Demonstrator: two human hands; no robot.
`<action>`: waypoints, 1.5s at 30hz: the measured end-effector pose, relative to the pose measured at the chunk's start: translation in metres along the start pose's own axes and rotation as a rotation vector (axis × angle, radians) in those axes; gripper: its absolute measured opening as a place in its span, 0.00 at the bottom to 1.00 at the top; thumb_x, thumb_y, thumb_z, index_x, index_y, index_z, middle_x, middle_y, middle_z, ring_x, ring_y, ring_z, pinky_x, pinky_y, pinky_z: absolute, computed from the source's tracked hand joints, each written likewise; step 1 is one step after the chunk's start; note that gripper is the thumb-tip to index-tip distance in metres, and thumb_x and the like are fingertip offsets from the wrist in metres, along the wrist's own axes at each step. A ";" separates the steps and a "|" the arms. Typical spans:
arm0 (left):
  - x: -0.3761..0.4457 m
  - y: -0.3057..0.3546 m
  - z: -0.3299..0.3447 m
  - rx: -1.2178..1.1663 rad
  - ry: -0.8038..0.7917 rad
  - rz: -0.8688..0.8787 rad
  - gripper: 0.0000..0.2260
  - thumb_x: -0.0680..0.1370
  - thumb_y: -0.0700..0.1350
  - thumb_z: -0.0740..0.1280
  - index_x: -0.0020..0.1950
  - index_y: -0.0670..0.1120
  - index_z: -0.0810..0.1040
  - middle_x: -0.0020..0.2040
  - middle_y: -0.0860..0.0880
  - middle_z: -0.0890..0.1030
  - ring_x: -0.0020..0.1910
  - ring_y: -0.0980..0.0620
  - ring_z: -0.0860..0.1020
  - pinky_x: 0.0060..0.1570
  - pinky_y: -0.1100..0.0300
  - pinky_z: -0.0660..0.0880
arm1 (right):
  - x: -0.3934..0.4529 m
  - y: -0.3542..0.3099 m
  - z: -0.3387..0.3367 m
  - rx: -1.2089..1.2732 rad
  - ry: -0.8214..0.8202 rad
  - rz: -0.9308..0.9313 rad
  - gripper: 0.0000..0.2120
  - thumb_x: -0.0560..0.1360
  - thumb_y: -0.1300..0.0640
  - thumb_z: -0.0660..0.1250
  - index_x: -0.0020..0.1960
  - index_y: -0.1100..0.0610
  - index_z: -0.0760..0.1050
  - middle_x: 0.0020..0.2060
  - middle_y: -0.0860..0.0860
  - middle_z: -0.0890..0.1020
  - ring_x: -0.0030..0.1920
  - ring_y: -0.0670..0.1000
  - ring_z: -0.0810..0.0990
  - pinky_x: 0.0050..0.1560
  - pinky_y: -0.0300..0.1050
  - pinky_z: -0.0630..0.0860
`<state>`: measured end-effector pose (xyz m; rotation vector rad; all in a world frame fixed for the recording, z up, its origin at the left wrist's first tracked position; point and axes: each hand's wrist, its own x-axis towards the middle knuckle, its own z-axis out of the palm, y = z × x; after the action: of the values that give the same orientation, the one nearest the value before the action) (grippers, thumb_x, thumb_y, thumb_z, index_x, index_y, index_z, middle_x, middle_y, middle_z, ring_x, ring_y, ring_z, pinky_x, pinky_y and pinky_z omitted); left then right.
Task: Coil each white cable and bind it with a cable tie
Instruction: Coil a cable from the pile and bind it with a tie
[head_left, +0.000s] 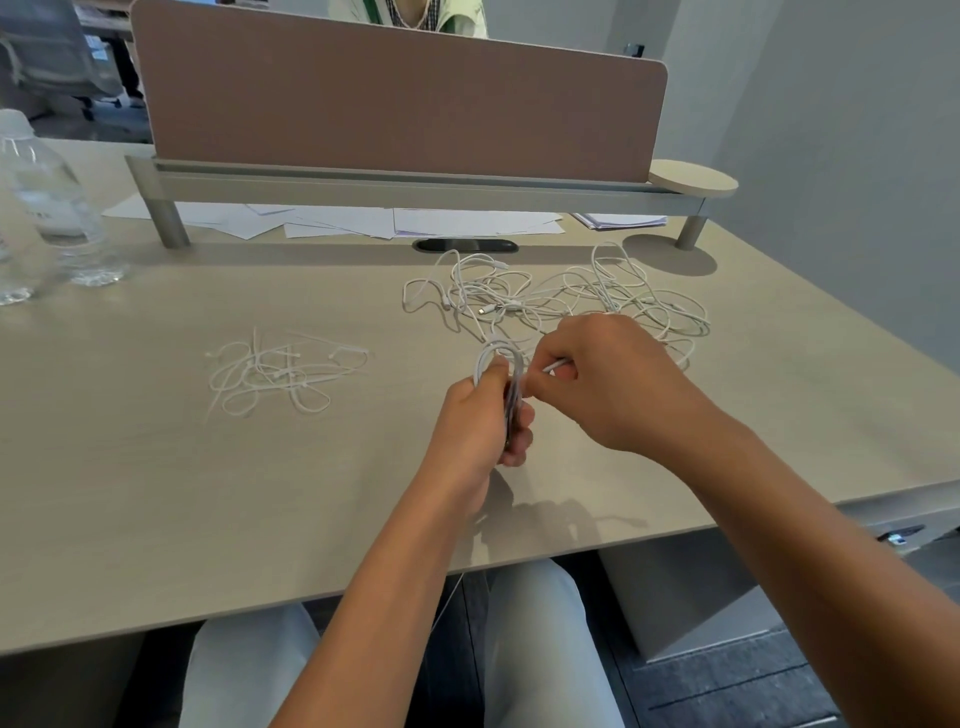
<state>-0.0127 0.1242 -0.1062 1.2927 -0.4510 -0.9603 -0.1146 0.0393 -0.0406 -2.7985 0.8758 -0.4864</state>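
**Both hands working one coiled cable above the counter**

From the head camera, I am seeing my left hand (475, 415) gripping a coiled white cable (493, 358), its fingers (519, 415) curled round the bundle of loops, which is standing upright just above the counter (156, 467). My right hand (597, 379) is sitting just right of the coil, thumb and forefinger pinching a short white cable end (553, 366) that is pointing toward the loops. I cannot tell whether that end belongs to the coil or to a tie.

Behind the coil and slightly to its right, a tangle of loose white cables (571, 296) is lying on the counter. Well to the left of the coil, a heap of white cable ties (280, 374) is resting. Far left of the coil, clear plastic bottles (57, 208) are standing. Beyond the tangle, papers (415, 221) are lying under a divider panel (405, 104).
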 end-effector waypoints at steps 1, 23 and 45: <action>0.001 -0.001 -0.001 -0.018 -0.012 -0.019 0.18 0.87 0.52 0.56 0.43 0.45 0.73 0.30 0.48 0.73 0.24 0.52 0.65 0.25 0.63 0.60 | 0.000 0.000 0.001 0.018 0.008 0.027 0.08 0.78 0.47 0.70 0.44 0.47 0.85 0.37 0.42 0.79 0.42 0.47 0.77 0.41 0.45 0.71; 0.006 -0.008 -0.010 0.013 -0.018 -0.062 0.18 0.86 0.52 0.58 0.51 0.40 0.79 0.33 0.46 0.73 0.24 0.53 0.63 0.24 0.63 0.59 | -0.002 0.007 0.025 0.488 0.201 0.261 0.12 0.77 0.52 0.73 0.36 0.54 0.83 0.21 0.43 0.72 0.25 0.44 0.69 0.28 0.33 0.64; 0.001 -0.006 -0.006 -0.046 -0.047 -0.178 0.31 0.84 0.66 0.50 0.42 0.42 0.75 0.32 0.45 0.73 0.23 0.53 0.62 0.23 0.65 0.57 | -0.013 -0.004 0.038 0.657 0.181 0.241 0.10 0.77 0.54 0.73 0.37 0.49 0.86 0.32 0.45 0.86 0.37 0.40 0.83 0.40 0.30 0.73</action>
<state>-0.0096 0.1265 -0.1137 1.2860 -0.3523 -1.1453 -0.1090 0.0522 -0.0786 -2.0523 0.8711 -0.8201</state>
